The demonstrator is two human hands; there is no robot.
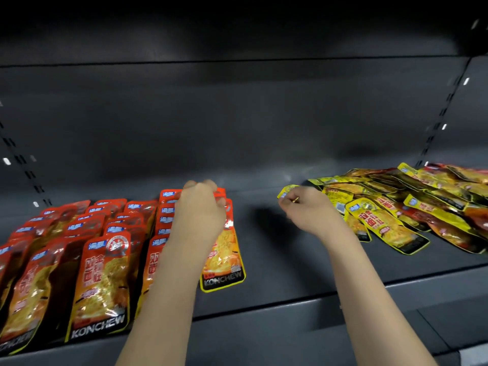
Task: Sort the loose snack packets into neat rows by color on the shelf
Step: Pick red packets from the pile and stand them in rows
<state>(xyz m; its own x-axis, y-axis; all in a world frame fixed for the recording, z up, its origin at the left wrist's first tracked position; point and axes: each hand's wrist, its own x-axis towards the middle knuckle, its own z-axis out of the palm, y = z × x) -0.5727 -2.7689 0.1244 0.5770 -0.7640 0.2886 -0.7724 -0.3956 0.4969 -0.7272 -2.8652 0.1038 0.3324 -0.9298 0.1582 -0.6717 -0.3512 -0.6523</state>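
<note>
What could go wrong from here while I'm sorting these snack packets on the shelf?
1. The left hand is working at the back of the rightmost red row, whose front packet already sits slightly askew; a nudge could knock it further out of line.
2. The right hand pinches a yellow packet at the edge of the loose pile; dragging it could pull overlapping packets along.
3. Red packets are mixed into that pile, so colors could get mixed.

A dark grey shelf (277, 244) fills the frame. At lower left, red snack packets (100, 273) lie in overlapping rows. The left hand (200, 207), centre frame, grips the rightmost red row's top. The right hand (306, 210) pinches a yellow packet (286, 192) beside a loose yellow pile (396, 207) at right.
</note>
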